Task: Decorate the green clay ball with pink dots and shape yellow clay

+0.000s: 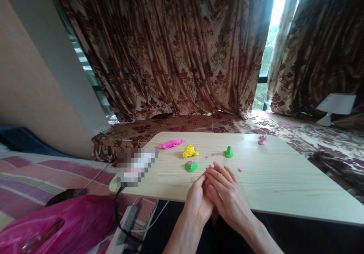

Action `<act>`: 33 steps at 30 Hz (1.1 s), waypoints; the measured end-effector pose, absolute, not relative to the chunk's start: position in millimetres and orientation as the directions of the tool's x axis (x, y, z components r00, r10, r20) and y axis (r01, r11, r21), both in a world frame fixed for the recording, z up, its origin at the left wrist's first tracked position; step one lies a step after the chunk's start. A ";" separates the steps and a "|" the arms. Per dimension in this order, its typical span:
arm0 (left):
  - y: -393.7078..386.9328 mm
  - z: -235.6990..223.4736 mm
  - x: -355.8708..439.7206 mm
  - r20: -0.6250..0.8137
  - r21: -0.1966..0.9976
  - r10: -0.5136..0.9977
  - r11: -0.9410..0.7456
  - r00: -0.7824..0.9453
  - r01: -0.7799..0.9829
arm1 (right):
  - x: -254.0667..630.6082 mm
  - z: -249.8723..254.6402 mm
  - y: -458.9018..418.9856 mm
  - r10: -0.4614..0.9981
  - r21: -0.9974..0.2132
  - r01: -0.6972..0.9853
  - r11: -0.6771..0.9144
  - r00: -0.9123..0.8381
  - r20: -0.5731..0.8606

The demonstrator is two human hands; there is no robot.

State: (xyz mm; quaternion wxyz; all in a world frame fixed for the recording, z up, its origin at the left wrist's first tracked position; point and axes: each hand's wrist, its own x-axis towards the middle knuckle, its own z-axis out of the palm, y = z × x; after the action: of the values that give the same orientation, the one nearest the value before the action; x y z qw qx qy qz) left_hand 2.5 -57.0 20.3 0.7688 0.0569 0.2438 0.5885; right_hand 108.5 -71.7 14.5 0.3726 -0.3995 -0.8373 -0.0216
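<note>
My left hand (199, 199) is turned palm up at the table's near edge, its fingers closed beneath my right hand (227, 189). My right hand lies across it, palm down, the two pressed together. Whatever is between the palms is hidden. Just beyond them sits a green modelling clay dome (191, 166) dotted with small pink balls. A green clay piece with an upright stub (228, 152) stands farther right. Behind the dome are a lumpy yellow clay piece (190, 151) and a long magenta clay piece (171, 144). A loose pink clay bit (239, 169) lies right of my fingers.
The pale wooden table (284, 185) holds a small pink clay figure (262, 140) at its far right. A blurred-out object (138, 166) with a black cable lies at the left. A pink plastic bag (71, 223) and power strip (126, 223) are below; a white lamp (337, 104) stands right.
</note>
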 end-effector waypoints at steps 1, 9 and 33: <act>-58.2 22.1 1.9 -0.280 0.357 0.932 0.323 0.229 -0.877 | 106.5 14.3 -72.3 0.650 -0.242 0.683 0.689 -0.435 0.623; -65.7 33.8 -8.1 -0.061 0.430 0.906 0.404 0.420 -0.808 | 106.8 17.4 -69.4 0.695 -0.212 0.754 0.622 -0.406 0.593; -65.5 26.4 -9.7 -0.057 0.446 0.934 0.340 0.353 -0.828 | 100.6 13.3 -66.0 0.663 -0.218 0.703 0.677 -0.454 0.595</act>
State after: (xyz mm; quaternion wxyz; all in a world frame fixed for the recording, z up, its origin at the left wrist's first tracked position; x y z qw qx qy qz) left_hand -9.7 -65.5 26.4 0.8041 0.1728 0.1530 0.5479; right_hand 100.6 -66.0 13.3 0.3352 -0.4009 -0.8521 -0.0298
